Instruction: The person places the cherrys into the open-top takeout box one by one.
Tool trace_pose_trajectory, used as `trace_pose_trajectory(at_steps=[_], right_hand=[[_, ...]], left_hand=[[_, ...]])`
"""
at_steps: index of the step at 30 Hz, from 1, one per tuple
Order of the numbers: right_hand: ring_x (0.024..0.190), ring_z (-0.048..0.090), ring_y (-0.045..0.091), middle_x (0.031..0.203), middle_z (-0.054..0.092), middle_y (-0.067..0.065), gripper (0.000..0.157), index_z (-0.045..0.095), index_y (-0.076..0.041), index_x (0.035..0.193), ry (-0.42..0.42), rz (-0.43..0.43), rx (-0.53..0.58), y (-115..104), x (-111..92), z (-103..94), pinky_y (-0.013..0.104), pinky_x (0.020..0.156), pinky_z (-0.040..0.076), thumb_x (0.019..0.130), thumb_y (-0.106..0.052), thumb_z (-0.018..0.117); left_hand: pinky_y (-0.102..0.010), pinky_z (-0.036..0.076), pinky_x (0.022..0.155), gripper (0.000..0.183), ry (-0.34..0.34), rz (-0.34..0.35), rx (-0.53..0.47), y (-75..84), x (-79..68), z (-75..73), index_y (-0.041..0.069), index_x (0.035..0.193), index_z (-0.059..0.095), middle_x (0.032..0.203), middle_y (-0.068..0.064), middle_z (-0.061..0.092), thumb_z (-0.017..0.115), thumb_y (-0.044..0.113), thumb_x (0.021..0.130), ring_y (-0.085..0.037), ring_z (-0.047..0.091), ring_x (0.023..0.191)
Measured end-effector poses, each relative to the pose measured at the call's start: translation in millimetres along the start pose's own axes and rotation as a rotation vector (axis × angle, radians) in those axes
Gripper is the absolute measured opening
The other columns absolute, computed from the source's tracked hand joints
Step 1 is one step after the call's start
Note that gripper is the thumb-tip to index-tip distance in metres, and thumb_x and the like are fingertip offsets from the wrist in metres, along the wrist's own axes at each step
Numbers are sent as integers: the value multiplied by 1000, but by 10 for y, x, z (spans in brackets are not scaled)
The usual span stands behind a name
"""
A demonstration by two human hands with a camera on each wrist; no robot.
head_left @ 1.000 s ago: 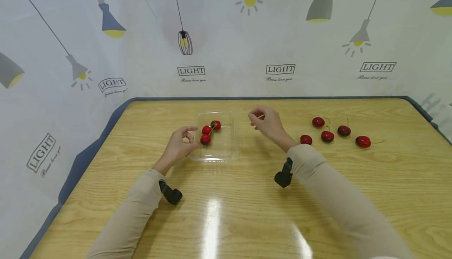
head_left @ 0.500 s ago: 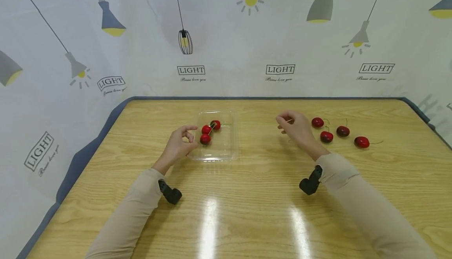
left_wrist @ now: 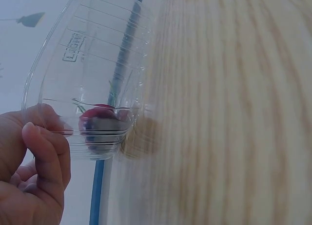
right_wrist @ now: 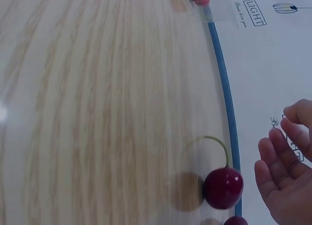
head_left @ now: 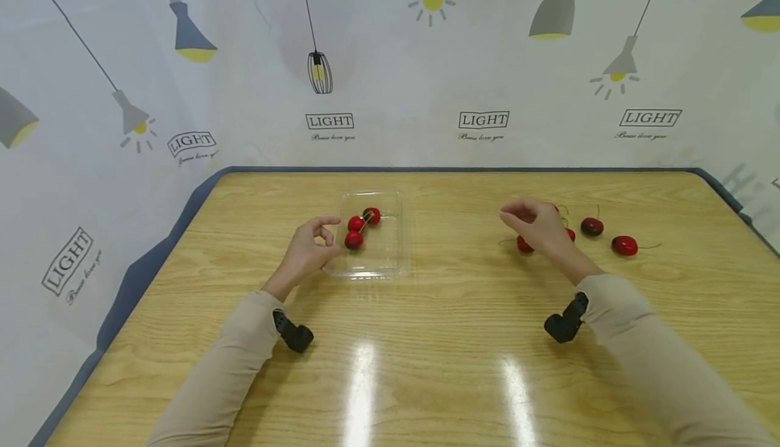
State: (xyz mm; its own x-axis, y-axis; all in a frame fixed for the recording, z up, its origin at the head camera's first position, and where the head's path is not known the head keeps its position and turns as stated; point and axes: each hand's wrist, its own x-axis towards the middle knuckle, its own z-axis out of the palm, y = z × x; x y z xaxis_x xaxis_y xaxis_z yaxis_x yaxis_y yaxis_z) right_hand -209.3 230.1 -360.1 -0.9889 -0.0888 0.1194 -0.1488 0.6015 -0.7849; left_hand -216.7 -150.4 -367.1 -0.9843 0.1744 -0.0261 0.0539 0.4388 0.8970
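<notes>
A clear plastic container [head_left: 373, 275] stands left of the middle of the table, with 3 red cherries [head_left: 354, 240] inside. My left hand [head_left: 305, 249] pinches its rim between thumb and finger; the left wrist view shows the fingertips [left_wrist: 32, 132] right at that edge. My right hand [head_left: 539, 229] is above the loose cherries with its fingers loosely bent and nothing between them. A dark red cherry with a curved stem [right_wrist: 223, 188] lies just below that hand in the right wrist view. Other cherries behind the hand are partly hidden in the head view.
Further right on the wooden table [head_left: 439, 338] lie a dark cherry [head_left: 592, 227] and a redder cherry [head_left: 624, 246], both with stems. A white backdrop [head_left: 402, 81] printed with lamps rises behind the table's blue edge.
My right hand has moved right, away from beside the container to over the loose cherries. The left hand, the container and the cherries in it have stayed put.
</notes>
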Motion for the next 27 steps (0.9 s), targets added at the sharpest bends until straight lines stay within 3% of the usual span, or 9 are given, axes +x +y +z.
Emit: trace_pose_trajectory(at_steps=[6, 14, 21, 27], right_hand=[[90, 53, 26, 101, 57, 17, 39, 55, 1, 110, -52, 5, -32, 96, -25, -61, 20, 69, 43, 87, -31, 53], [102, 48, 31, 111, 53, 21, 43, 52, 3, 115, -131, 24, -32, 206, -32, -84, 42, 86, 39, 87, -30, 54], [96, 54, 32, 109, 54, 22, 42, 52, 5, 115, -152, 26, 28, 297, -35, -48, 23, 66, 49, 86, -24, 57], [90, 53, 27, 102, 56, 18, 36, 56, 3, 110, -133, -15, -45, 322, -36, -8, 21, 65, 45, 84, -21, 60]], left_hand=[[-19, 34, 38, 51, -4, -3, 0, 45, -21, -2, -3, 123, 45, 73, -6, 44, 57, -7, 73, -7, 36, 42], [-19, 34, 38, 51, -3, 4, -4, -6, 8, -1, -3, 123, 45, 73, -6, 44, 57, -8, 73, -7, 37, 42], [-19, 33, 38, 51, 10, -1, -2, -8, 7, 6, -1, 122, 46, 73, -6, 45, 57, -7, 72, -8, 36, 42], [-19, 34, 38, 51, 0, -5, 14, -10, 14, 3, -1, 122, 46, 73, -5, 44, 57, -7, 73, -7, 36, 41]])
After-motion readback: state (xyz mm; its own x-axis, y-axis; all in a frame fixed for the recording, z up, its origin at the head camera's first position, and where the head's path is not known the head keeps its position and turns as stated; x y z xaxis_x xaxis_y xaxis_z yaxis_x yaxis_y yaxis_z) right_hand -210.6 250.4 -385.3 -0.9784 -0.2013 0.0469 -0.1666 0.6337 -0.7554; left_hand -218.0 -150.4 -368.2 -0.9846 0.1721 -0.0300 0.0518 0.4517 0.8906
